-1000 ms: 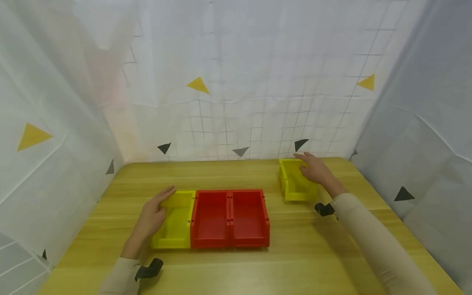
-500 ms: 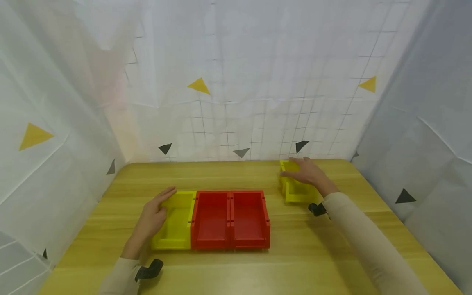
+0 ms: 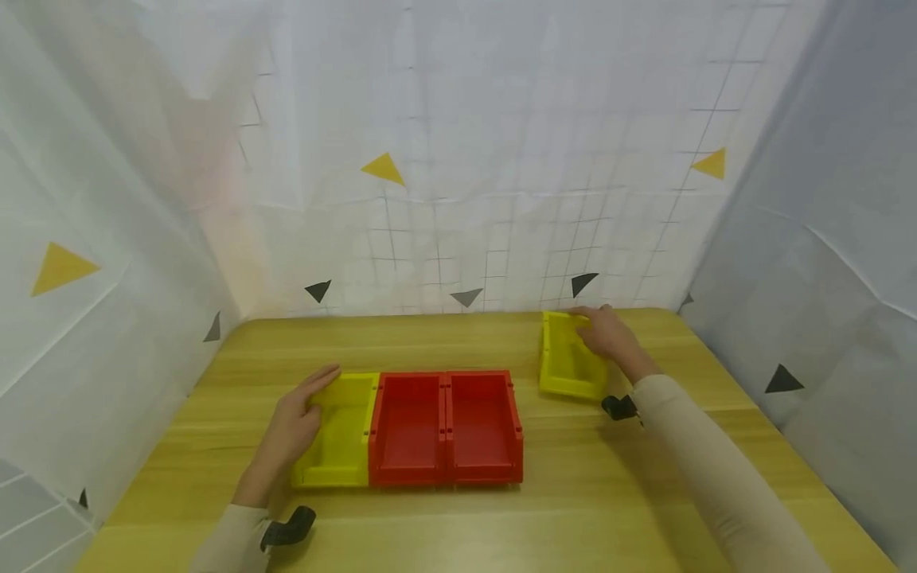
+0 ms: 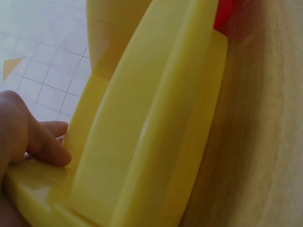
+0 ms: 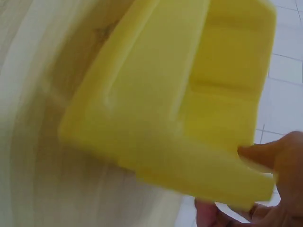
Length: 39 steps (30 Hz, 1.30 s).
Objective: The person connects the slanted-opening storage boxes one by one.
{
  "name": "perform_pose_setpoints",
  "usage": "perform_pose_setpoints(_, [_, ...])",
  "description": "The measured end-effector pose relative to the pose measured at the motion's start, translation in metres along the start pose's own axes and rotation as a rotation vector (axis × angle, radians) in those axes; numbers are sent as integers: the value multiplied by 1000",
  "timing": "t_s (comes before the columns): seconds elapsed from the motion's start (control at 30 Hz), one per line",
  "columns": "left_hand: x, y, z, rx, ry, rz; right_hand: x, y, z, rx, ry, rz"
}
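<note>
On the wooden table, a yellow storage bin (image 3: 342,430) stands at the left end of a row with two red bins (image 3: 411,430) (image 3: 484,430). My left hand (image 3: 290,422) holds that yellow bin by its left wall; the left wrist view shows the thumb (image 4: 49,146) over the inside. Farther back on the right is another yellow bin (image 3: 569,362), turned at an angle. My right hand (image 3: 609,334) grips its right wall, with the thumb (image 5: 260,155) inside and fingers outside, in the right wrist view. That view is blurred.
Wooden tabletop (image 3: 458,529) lies in front of the row. White sheets with grid lines and triangle markers hang behind (image 3: 458,199) and at both sides. A black wrist mount (image 3: 289,527) sits under the left wrist, another (image 3: 619,407) under the right.
My right hand reached over the far yellow bin, then drew back to its right wall and took hold. The bin has turned, its front edge slightly left and nearer. My left hand stays put.
</note>
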<state>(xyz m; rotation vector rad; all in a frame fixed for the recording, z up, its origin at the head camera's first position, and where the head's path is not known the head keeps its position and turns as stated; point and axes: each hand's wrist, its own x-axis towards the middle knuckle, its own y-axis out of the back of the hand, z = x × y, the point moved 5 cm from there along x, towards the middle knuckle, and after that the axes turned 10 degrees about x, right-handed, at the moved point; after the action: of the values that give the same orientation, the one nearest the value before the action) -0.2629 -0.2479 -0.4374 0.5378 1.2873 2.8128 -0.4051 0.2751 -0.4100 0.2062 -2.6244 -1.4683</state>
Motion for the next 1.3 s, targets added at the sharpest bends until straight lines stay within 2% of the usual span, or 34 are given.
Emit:
perform_pose_setpoints(0.4, [3,-1,0,5,-18,5,-2,6,18,65,54,84])
perform_pose_setpoints(0.6, [2,2,-1,21,-25,23,-7,5,12,94,127,82])
perform_pose_setpoints(0.8, [5,-2,-1,2,-43,17,-15,15,8,69,171,112])
perform_pose_setpoints(0.97, [5,-5,-1,2,-46,8,-23,22,-6,87,196,106])
perform_pose_setpoints(1.3, [5,-1,-3,19,1,27,-31,28,-46,107,296,96])
